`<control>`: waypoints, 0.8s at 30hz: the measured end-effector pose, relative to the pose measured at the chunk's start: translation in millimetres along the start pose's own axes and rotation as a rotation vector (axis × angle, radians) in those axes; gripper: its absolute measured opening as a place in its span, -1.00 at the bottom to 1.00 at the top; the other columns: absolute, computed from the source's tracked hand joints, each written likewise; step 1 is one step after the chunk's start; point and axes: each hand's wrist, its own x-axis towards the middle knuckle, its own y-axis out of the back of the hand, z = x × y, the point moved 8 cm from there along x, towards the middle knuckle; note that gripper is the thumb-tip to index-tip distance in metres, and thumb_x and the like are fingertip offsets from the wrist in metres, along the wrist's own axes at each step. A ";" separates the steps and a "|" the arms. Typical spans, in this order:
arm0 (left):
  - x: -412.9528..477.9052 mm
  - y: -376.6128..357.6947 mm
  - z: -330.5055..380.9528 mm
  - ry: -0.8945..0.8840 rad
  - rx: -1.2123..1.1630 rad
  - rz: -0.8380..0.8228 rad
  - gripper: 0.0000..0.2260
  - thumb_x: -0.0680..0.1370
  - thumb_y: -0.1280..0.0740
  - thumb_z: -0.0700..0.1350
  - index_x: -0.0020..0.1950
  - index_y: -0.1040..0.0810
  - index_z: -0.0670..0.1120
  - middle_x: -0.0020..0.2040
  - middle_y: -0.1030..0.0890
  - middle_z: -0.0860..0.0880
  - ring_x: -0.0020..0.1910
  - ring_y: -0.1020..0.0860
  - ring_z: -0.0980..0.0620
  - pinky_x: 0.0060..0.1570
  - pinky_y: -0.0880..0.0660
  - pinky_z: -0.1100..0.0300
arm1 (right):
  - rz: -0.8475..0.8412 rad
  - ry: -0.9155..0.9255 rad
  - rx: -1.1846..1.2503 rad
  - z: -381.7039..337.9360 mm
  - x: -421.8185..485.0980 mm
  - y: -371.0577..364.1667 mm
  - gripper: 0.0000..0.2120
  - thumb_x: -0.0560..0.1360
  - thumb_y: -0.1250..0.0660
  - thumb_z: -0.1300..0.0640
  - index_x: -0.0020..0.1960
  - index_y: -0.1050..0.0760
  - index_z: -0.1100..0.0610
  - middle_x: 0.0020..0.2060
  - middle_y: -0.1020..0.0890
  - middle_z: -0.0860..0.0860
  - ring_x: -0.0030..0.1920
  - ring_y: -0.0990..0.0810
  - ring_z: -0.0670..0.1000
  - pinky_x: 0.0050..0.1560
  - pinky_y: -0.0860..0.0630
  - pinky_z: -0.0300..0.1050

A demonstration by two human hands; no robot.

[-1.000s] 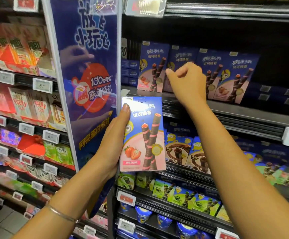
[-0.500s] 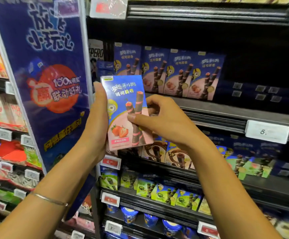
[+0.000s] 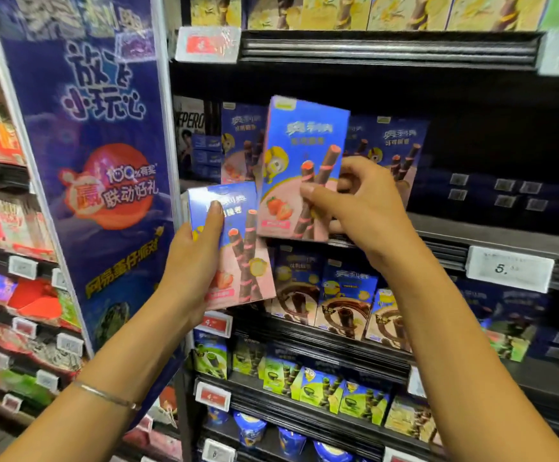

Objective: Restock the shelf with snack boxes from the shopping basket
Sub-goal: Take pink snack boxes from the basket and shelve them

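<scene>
My right hand [image 3: 358, 208] pinches a blue and pink strawberry snack box [image 3: 300, 141] by its lower right side and holds it upright in front of the shelf [image 3: 471, 235]. My left hand [image 3: 198, 258] grips a second box of the same kind [image 3: 241, 248] lower and to the left, thumb across its front. Behind the raised box, a row of matching boxes [image 3: 398, 151] stands on that shelf. The shopping basket is out of view.
A tall blue promotional panel [image 3: 98, 168] juts out to the left of the shelf. To the right of the matching row, the shelf is dark, with box tops lying further back [image 3: 505, 191]. Chocolate-flavoured boxes [image 3: 341, 295] fill the shelf below; a price tag [image 3: 508, 270] hangs at right.
My right hand came off the shelf row and took one box from my left hand's stack. It has lifted that box up and to the right; a second box stays in my left hand.
</scene>
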 end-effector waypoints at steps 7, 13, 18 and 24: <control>-2.7 6.2 0.8 0.001 0.015 -0.032 -0.55 0.68 -0.24 0.26 0.17 -0.68 -0.08 0.00 -0.76 -0.17 -0.20 -0.72 -0.06 -0.23 -0.63 0.09 | 0.315 0.090 -0.306 0.4 54.2 31.5 -0.60 0.42 -0.54 0.07 0.19 -0.53 0.15 0.08 -0.63 0.01 0.00 -0.59 0.01 -0.11 -0.44 -0.16; -3.9 11.9 7.2 -0.015 0.063 -0.034 -0.51 0.65 -0.24 0.30 0.18 -0.65 -0.11 0.07 -0.71 -0.28 -0.01 -0.70 -0.29 -0.01 -0.61 -0.12 | 0.259 -0.007 -0.547 27.3 82.5 7.7 -0.52 0.49 -0.50 -0.03 0.15 -0.28 0.16 0.20 -0.50 0.21 0.07 -0.51 0.23 -0.08 -0.41 0.03; -4.3 13.1 9.2 -0.020 0.061 -0.050 -0.53 0.64 -0.26 0.30 0.19 -0.66 -0.07 0.02 -0.69 -0.29 -0.11 -0.65 -0.16 -0.11 -0.53 -0.03 | 0.301 -0.008 -0.649 33.4 89.4 -7.0 -0.48 0.50 -0.49 -0.10 0.21 -0.33 0.19 0.19 -0.50 0.20 0.10 -0.55 0.30 -0.13 -0.36 0.05; -0.4 13.5 6.2 -0.005 0.035 -0.069 -0.50 0.64 -0.27 0.29 0.24 -0.63 -0.11 0.13 -0.70 -0.28 -0.04 -0.72 -0.22 -0.09 -0.57 -0.03 | 0.296 -0.028 -0.714 35.3 101.8 -18.7 -0.56 0.55 -0.45 -0.04 0.20 -0.38 0.23 0.22 -0.50 0.23 0.16 -0.52 0.34 -0.06 -0.38 0.09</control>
